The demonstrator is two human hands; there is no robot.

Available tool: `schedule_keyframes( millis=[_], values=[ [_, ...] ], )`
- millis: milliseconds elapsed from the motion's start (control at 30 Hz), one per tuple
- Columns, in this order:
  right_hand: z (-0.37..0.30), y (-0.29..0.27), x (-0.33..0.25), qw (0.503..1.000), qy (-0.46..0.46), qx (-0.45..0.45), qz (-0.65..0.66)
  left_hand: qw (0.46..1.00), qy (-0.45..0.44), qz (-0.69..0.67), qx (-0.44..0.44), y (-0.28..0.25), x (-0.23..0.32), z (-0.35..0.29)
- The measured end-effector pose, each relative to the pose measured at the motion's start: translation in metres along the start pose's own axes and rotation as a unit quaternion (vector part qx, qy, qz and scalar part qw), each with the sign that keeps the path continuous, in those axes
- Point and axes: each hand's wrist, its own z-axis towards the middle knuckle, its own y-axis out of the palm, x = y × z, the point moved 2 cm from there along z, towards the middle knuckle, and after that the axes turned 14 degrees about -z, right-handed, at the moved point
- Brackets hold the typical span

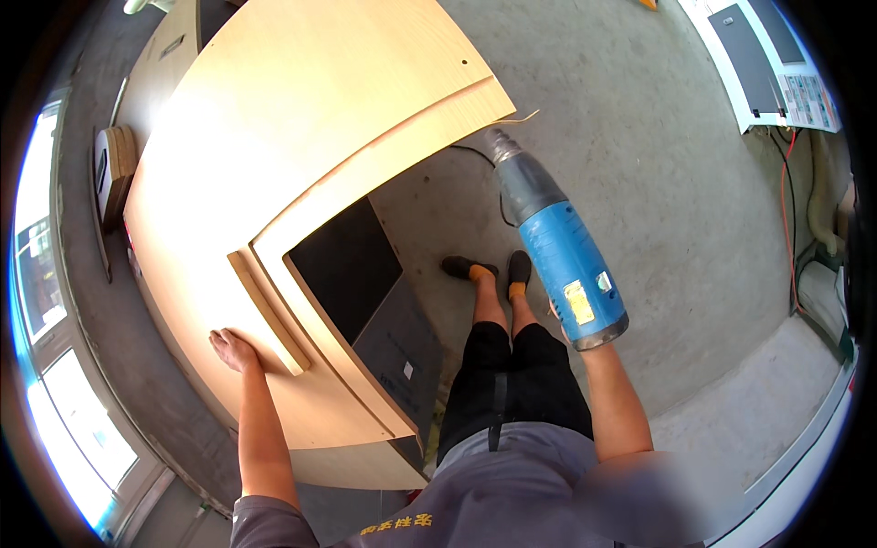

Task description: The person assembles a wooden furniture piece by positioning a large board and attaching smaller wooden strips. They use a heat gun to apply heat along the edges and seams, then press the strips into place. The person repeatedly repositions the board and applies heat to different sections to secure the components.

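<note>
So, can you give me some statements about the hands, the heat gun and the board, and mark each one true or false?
1. The right hand holds a blue heat gun. True.
2. The left hand lies flat on the board. True.
3. The heat gun's nozzle points toward the person's feet. False: it points away, toward the board's edge.
4. A loose strip lies on the board beside the left hand. True.
5. The floor is covered with carpet. False: it is bare grey concrete.
</note>
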Motion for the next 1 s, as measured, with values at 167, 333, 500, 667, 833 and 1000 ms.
schedule_keyframes(
  millis=[167, 333, 500, 667, 833, 1000],
  values=[
    [0.002, -0.001, 0.006, 0.931, -0.179, 0.007, -0.318, 1.000, 0.008, -0.014, 0.007, 0.001, 0.001, -0.001],
    [0.008, -0.012, 0.029, 0.854, -0.252, -0.052, -0.452, 1.000, 0.015, -0.002, 0.005, 0.000, -0.004, 0.004],
    [0.010, -0.001, 0.021, 0.999, -0.032, -0.016, -0.018, 1.000, 0.004, -0.015, 0.007, 0.000, -0.006, 0.004],
    [0.020, -0.002, 0.033, 0.927, -0.232, 0.002, -0.296, 1.000, 0.008, -0.010, 0.010, 0.001, 0.005, 0.000],
    [0.019, -0.007, 0.025, 0.947, -0.198, 0.013, -0.254, 1.000, -0.013, -0.008, -0.004, -0.001, 0.009, -0.001],
    [0.017, 0.001, 0.022, 0.998, -0.043, 0.005, 0.034, 1.000, -0.016, -0.002, -0.026, -0.004, 0.004, 0.002]
  ],
)
